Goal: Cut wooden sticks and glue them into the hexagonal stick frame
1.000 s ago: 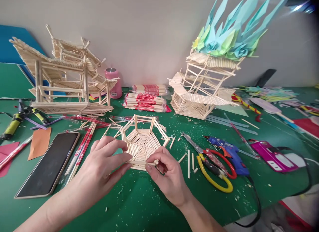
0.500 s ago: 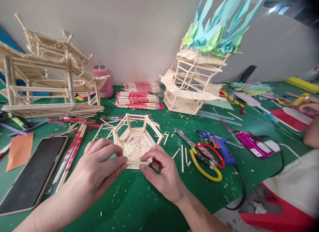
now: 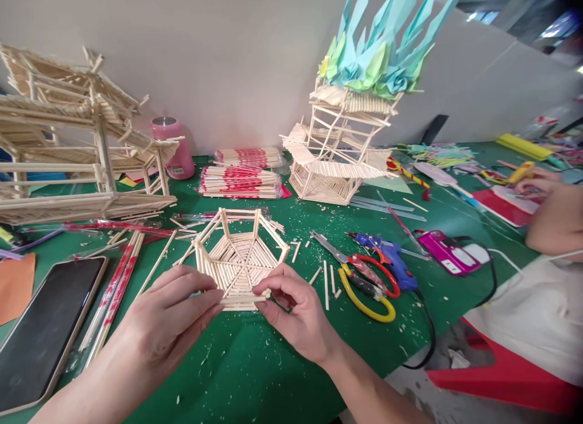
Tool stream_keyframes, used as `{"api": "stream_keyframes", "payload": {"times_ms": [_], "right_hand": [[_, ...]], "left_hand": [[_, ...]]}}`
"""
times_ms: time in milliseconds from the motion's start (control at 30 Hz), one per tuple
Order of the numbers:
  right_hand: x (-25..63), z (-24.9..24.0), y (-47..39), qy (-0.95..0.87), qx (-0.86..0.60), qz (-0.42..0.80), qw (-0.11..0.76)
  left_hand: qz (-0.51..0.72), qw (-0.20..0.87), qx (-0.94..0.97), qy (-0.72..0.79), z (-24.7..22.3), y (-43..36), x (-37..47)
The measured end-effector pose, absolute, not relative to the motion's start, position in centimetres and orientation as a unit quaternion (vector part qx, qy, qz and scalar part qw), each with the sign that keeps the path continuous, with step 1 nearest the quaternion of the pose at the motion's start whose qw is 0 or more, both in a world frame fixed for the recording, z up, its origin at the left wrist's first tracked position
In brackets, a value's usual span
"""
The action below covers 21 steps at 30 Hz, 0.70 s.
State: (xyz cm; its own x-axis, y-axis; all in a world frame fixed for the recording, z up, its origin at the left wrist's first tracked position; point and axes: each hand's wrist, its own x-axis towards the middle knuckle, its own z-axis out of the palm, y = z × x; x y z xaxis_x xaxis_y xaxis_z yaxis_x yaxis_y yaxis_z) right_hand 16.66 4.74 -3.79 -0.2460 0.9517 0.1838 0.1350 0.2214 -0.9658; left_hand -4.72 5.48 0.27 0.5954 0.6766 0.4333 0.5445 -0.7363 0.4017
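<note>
A wooden-stick frame (image 3: 243, 263) with a web-like floor and a raised rim lies on the green table (image 3: 255, 363). At its near edge, a short stick piece (image 3: 245, 299) runs sideways between my hands. My left hand (image 3: 177, 314) pinches the left end of this piece between thumb and fingers. My right hand (image 3: 296, 311) pinches its right end, beside the frame's near right corner. The fingers partly hide both ends and the frame's near side posts.
Scissors (image 3: 364, 290) and a blue glue gun (image 3: 387, 257) lie right of the frame. A phone (image 3: 50, 333) is at left. Stick models (image 3: 91, 157) (image 3: 341, 163), a pink bottle (image 3: 173, 150) and stick packs (image 3: 241, 182) stand behind. A person's arm (image 3: 553, 220) is at right.
The view has turned slightly right, so most things appear further left. Both hands keep their pinch on the stick piece at the frame's near edge.
</note>
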Motion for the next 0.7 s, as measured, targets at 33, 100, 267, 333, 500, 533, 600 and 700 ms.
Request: {"api": "stream_keyframes", "payload": {"times_ms": [33,100,267,333,500,533,600,700], "right_hand": [[16.67,-3.79,4.74,-0.642,-0.423,0.460,0.445],[16.70,-3.80,4.76,-0.640,-0.424,0.462,0.443],[16.68,-3.73,4.81,-0.640,-0.426,0.458,0.446],[16.62,-3.65,4.79,-0.640,-0.426,0.459,0.445],[16.50,-3.61,4.72,-0.638,-0.426,0.459,0.448],[16.49,-3.63,4.72,-0.637,-0.424,0.459,0.451],[16.49,-3.68,4.72,-0.635,-0.422,0.461,0.455],[16.48,-3.72,4.73,-0.632,-0.421,0.463,0.457]], "left_hand": [[0.290,0.115,0.885,0.345,0.23,5.48,-4.68],[0.287,0.119,0.886,0.344,0.09,5.49,-4.66],[0.283,0.123,0.888,0.341,-0.28,5.50,-4.92],[0.277,0.119,0.892,0.337,-0.27,5.47,-5.05],[0.267,0.114,0.893,0.344,-0.04,5.44,-5.02],[0.265,0.114,0.894,0.344,-0.02,5.45,-4.98],[0.266,0.106,0.893,0.347,-0.03,5.48,-4.92],[0.260,0.080,0.893,0.359,-0.09,5.45,-4.80]]}}
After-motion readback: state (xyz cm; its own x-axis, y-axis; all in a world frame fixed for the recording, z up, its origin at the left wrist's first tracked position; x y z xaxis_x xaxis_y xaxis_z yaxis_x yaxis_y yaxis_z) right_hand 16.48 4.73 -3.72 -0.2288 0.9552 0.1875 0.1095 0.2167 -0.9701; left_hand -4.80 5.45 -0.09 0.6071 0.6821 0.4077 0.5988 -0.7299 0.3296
